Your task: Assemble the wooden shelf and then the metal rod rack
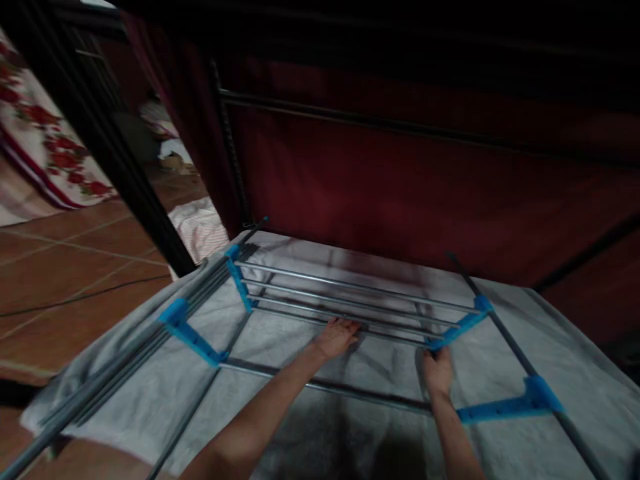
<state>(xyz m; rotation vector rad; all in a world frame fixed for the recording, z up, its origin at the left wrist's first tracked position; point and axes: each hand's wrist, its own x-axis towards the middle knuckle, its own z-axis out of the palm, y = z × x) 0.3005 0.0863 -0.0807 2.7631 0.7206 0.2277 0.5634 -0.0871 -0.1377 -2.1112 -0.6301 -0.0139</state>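
A rack frame of grey metal tubes (357,285) joined by blue plastic brackets (461,329) lies on a grey-white cloth-covered bed (565,353). My left hand (337,337) rests palm down against the lower tubes of the far tier, its fingers stretched out. At the right end of that tier, my right hand (437,373) is closed around the inner end of the blue bracket; its fingertips are partly hidden. Nearer to me, a single tube (345,392) runs beneath both forearms, between a left blue bracket (193,337) and a right one (510,408).
Several loose grey tubes (135,363) lie along the bed's left side. A dark slanted post (113,153) rises at the left, and dark red cloth (380,180) hangs behind. Tiled floor (100,243), a cable (90,297) and a floral cloth (55,140) are further left.
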